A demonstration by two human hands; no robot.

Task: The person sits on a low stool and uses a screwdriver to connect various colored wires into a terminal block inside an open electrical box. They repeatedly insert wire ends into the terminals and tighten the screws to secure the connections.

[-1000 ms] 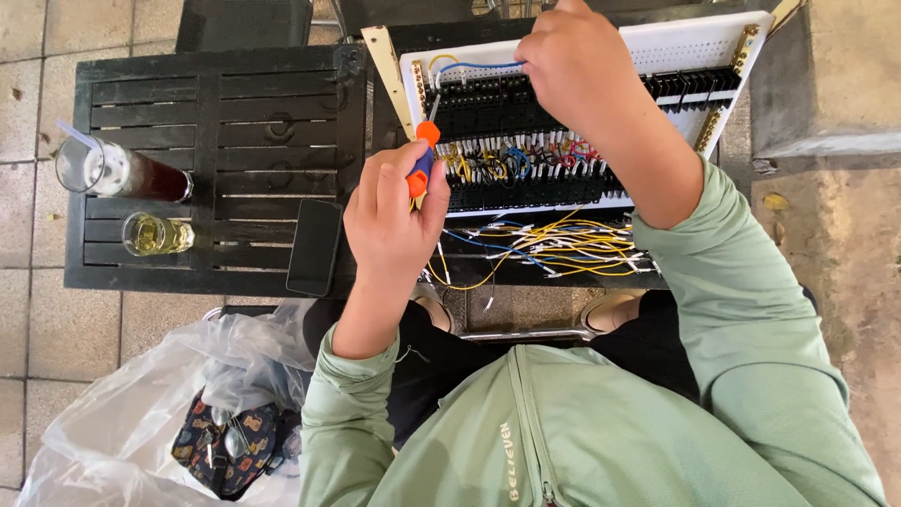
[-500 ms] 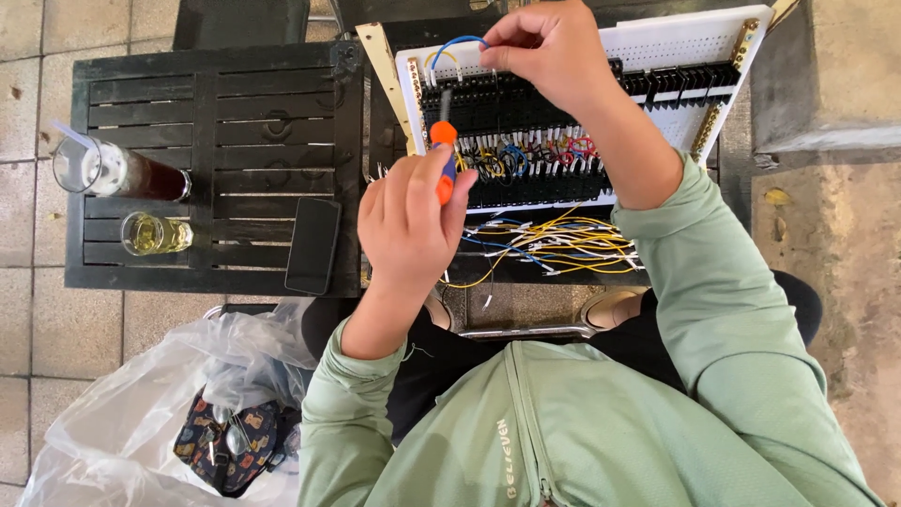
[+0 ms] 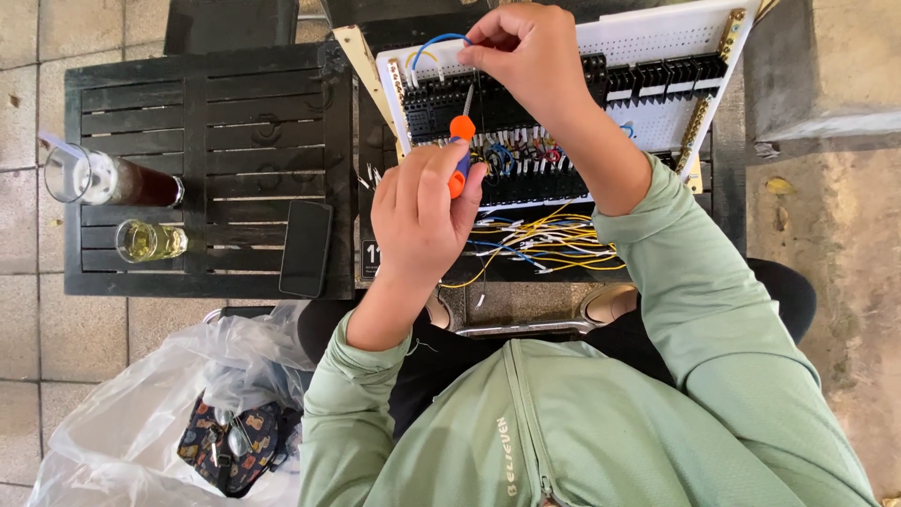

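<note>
A white panel [image 3: 657, 38] of black terminal blocks lies on the black slatted counter [image 3: 235, 103], loose yellow wires [image 3: 554, 246] at its near edge. The left hand [image 3: 422, 211] grips an orange screwdriver [image 3: 460, 155] (tip on the blocks). The right hand [image 3: 526, 52] pinches a blue wire [image 3: 434, 43]. A clear plastic bag [image 3: 141, 413] sits on the floor, lower left.

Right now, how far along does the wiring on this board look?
Done: many yellow and blue wires already run to the black terminal rows. In hand: the left hand holds an orange screwdriver with its tip at the upper row, while the right hand pinches a blue wire looped there. Left: loose wire ends lie splayed below the board, apparently unconnected.
</note>
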